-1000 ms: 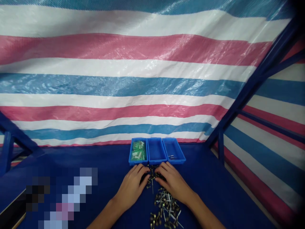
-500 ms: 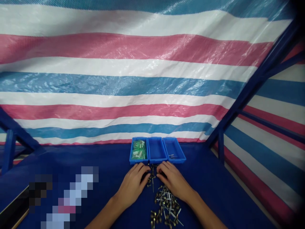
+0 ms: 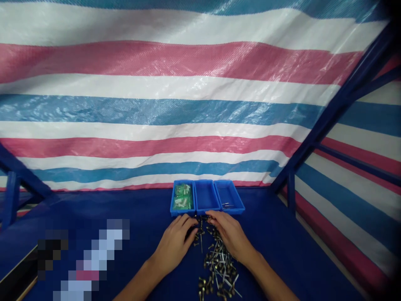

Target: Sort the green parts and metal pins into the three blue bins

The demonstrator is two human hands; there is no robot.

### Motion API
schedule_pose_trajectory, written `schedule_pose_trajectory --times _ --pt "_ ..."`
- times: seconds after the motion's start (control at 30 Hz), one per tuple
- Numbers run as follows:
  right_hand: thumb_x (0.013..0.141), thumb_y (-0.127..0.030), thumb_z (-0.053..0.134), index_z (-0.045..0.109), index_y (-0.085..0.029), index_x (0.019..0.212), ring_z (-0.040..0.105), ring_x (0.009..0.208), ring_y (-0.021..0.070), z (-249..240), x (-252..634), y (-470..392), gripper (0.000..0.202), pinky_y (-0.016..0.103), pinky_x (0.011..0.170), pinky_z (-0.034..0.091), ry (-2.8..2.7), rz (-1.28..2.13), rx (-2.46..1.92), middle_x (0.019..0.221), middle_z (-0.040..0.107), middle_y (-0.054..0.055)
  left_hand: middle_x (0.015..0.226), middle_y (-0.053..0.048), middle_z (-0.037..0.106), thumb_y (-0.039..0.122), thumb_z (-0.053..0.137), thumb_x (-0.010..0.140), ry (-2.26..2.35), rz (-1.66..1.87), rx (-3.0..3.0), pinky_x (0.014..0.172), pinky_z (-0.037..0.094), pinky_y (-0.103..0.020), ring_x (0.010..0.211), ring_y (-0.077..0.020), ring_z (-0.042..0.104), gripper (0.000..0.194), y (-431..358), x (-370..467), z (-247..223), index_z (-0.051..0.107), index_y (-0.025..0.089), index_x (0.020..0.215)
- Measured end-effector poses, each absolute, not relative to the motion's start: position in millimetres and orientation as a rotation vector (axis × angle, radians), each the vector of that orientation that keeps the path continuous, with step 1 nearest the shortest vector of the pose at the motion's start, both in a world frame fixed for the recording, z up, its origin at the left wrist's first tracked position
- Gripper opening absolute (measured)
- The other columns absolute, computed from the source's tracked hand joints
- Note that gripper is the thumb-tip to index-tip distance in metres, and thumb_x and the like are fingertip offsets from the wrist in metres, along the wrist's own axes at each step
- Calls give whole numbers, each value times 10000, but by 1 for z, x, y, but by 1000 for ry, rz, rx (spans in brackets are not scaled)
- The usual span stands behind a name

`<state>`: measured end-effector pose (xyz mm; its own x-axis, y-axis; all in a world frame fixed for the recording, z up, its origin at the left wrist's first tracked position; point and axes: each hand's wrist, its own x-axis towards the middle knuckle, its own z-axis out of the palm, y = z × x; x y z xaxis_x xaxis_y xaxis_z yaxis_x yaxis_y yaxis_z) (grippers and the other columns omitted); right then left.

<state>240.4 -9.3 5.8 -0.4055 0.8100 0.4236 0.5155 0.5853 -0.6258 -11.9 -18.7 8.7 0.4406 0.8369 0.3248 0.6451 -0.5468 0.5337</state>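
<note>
Between my hands lies a small cluster of brass-coloured screw-like pieces [image 3: 200,235], with a thin silver pin among them. My left hand [image 3: 176,241] rests at its left side, fingers curved and thumb apart, with nothing visible in it. On the other side, my right hand [image 3: 232,234] reaches over more pieces, its fingers stretched toward the trays; its thumb is mostly hidden. A larger loose pile of brass-coloured pieces and silver pins [image 3: 221,265] spreads below the right palm, partly covered by that hand and forearm.
Three blue trays stand side by side behind the hands. Green packets with white pieces fill the left tray [image 3: 171,205]; the middle tray [image 3: 206,195] shows its bare floor; the right tray [image 3: 230,194] holds several silver pins. Blurred objects [image 3: 94,255] lie at left on the blue tabletop [image 3: 140,217].
My right hand has shifted slightly up, its thumb and fingers no longer curled over the cluster, uncovering pieces beneath. My left hand stays where it was.
</note>
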Motion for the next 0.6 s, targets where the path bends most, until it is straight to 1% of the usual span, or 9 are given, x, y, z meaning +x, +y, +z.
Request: schedule_pose_trajectory --times 0.03,0.1,0.23,0.33,0.47,0.53,0.6 --pt "1143 -238 452 565 -345 1474 704 1167 225 6 240 -10 366 354 1002 552 -2101 524 -1040 1288 735 44 1178 -35 686 236 552 1107 1267 813 2367 993 552 -423 1098 -257 670 174 -18 -12 8 645 295 1242" --pt "1144 -240 448 584 -346 1447 714 1131 218 8 240 -11 349 347 983 559 -2098 522 -1028 1246 747 38 1177 -36 689 235 554 1104 1265 814 2372 992 556 -419 1099 -257 673 178 -18 -12 8 649 296 1242" --pt "1124 -275 518 651 -303 1268 719 1073 220 14 237 -12 198 332 947 557 -2032 500 -1055 1154 753 36 1169 -37 696 232 559 1098 1272 829 2376 984 566 -410 1091 -257 683 177 -18 -12 9 658 296 1230" --pt "1101 -310 579 652 -278 1171 710 940 207 16 236 -13 106 310 859 552 -1990 472 -1116 1044 734 26 1171 -34 699 233 561 1096 1272 834 2374 985 569 -409 1093 -255 685 175 -19 -12 10 660 296 1227" --pt "1093 -337 591 629 -259 1095 652 780 180 19 237 -14 86 291 757 513 -1954 429 -1157 918 674 6 1165 -37 697 230 553 1100 1271 824 2373 981 572 -412 1084 -252 685 173 -19 -12 9 660 289 1223" --pt "1097 -342 579 617 -257 1074 632 756 176 21 236 -15 95 289 731 496 -1941 426 -1153 900 644 4 1165 -37 699 233 554 1100 1272 830 2374 976 575 -408 1085 -251 687 173 -19 -12 9 662 291 1223" --pt "1100 -344 566 610 -258 1077 620 752 177 22 236 -15 99 293 726 490 -1938 427 -1140 924 633 13 1166 -39 702 238 557 1099 1271 844 2377 972 579 -405 1082 -252 692 168 -19 -12 9 665 292 1216"
